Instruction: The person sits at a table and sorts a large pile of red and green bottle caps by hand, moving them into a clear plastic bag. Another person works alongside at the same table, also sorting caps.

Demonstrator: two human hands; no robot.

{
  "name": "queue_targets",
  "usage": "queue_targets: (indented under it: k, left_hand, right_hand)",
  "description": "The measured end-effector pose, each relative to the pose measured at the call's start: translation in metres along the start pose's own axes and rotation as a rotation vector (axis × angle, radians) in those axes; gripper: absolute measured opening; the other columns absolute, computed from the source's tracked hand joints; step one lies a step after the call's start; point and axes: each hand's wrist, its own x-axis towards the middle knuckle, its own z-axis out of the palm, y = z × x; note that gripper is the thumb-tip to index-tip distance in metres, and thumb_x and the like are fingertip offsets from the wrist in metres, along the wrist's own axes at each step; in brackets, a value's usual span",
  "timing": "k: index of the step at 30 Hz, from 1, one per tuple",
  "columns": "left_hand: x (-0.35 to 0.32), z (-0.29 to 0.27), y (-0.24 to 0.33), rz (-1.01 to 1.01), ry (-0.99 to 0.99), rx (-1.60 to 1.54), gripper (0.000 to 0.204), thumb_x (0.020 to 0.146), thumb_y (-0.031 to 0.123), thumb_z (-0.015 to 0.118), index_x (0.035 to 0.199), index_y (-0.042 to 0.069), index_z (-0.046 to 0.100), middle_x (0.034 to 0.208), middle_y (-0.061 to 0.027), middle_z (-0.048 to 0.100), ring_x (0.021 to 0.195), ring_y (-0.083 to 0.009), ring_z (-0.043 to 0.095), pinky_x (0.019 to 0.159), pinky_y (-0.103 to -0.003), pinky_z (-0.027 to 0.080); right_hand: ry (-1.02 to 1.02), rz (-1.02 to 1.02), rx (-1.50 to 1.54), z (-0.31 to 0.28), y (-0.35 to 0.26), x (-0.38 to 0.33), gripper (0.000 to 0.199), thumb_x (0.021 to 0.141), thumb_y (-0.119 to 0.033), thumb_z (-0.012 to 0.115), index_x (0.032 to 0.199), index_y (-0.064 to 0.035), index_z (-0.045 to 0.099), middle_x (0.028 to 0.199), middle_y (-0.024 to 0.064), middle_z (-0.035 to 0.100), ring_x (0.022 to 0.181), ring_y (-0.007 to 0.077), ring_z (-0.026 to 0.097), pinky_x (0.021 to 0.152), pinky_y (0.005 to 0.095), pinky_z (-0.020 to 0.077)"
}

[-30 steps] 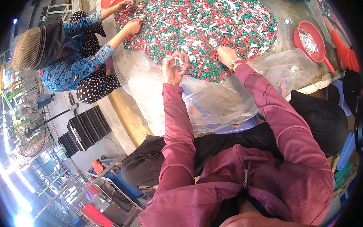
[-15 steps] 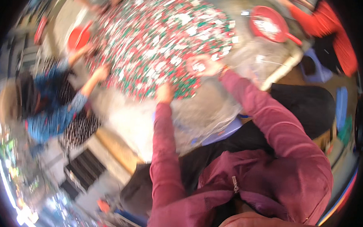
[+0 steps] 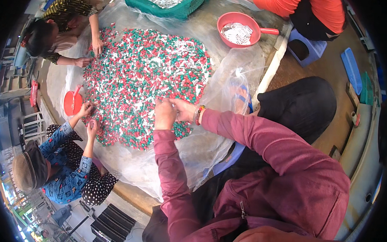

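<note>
A wide heap of small red and green pieces mixed with white strips covers a clear plastic sheet. Over its near edge, my two hands meet. My left hand has its fingers curled, with the back of the hand facing up. Just beside it, my right hand, with a beaded bracelet at the wrist, is closed and its fingertips are partly hidden behind the left. Whatever the fingers pinch is too small to make out.
A red plastic pan with a handle holds white strips, and a green basket holds more. Near a co-worker in blue stands a small red bowl. Other co-workers sit at far left and far right. A blue stool is at right.
My hands were apart, the right one palm up with white pieces in it; now they are together at the heap's near edge. The head view has shifted, showing the green basket.
</note>
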Motion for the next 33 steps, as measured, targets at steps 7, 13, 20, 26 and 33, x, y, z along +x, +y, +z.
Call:
queue_targets:
  k: [7,13,20,26,33]
  left_hand:
    - [-0.004,-0.033,0.051,0.211,0.315,-0.26,0.031,0.073,0.004,0.068,0.104,0.005,0.062,0.113,-0.0176,0.052,0.102,-0.0344,0.055,0.085,-0.041,0.047]
    - [-0.019,-0.06,0.01,-0.127,0.464,-0.379,0.014,0.08,0.008,0.062,0.093,0.005,0.065,0.097,-0.0131,0.062,0.095,-0.0303,0.058,0.08,-0.04,0.047]
    - [-0.083,-0.034,-0.121,-0.509,0.505,-0.37,0.027,0.082,0.014,0.062,0.106,0.003,0.065,0.09,-0.0141,0.067,0.078,-0.028,0.064,0.073,-0.037,0.049]
    - [-0.083,0.026,-0.198,-0.713,0.272,-0.719,0.042,0.07,0.008,0.073,0.11,0.004,0.063,0.087,-0.01,0.069,0.059,-0.0141,0.064,0.055,-0.027,0.052]
    - [-0.06,0.103,-0.178,-0.809,0.166,-0.306,0.112,0.04,0.01,0.092,0.136,0.019,0.035,0.132,-0.0213,0.037,0.115,-0.0368,0.049,0.095,-0.041,0.046]
  right_hand:
    - [0.122,-0.261,0.073,0.019,-0.037,-0.02,0.013,0.089,-0.019,0.056,0.093,-0.0072,0.061,0.091,0.0077,0.064,0.087,0.0206,0.061,0.08,0.0336,0.0507]
    - [-0.074,-0.405,0.445,0.088,-0.087,-0.047,0.021,0.09,-0.014,0.054,0.103,0.0022,0.056,0.102,0.0181,0.059,0.095,0.0297,0.058,0.079,0.0433,0.0519]
    - [-0.178,-0.822,-0.345,0.178,-0.256,-0.013,0.028,0.09,-0.017,0.056,0.114,-0.0025,0.055,0.095,0.0048,0.064,0.085,0.0156,0.061,0.081,0.0293,0.0507]
    - [-0.136,-0.648,-0.468,0.182,-0.255,-0.019,0.03,0.09,-0.019,0.055,0.115,-0.0025,0.054,0.093,0.006,0.062,0.084,0.0177,0.06,0.081,0.0313,0.0497]
    - [0.192,-0.215,-2.089,0.053,-0.053,0.056,0.046,0.08,-0.012,0.059,0.126,-0.0118,0.053,0.09,0.0097,0.064,0.073,0.0148,0.059,0.065,0.0298,0.0499]
